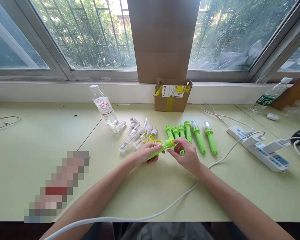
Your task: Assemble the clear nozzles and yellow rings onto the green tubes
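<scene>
Pale green tabletop (52, 133) spread below windows (102, 36). From the left, a water bottle (105, 106) stood beside clear plastic pieces (126, 143); centrally, the left hand (148, 152) grasped a green tube (165, 145), the right hand (188, 156) pinched its yellow-ringed end, and other green tubes (198, 139) lay left of a power strip (273, 161).

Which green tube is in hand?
The green tube gripped in the left hand, with the yellow ring by the right hand's fingertips. The other green tubes lie on the table.
</scene>
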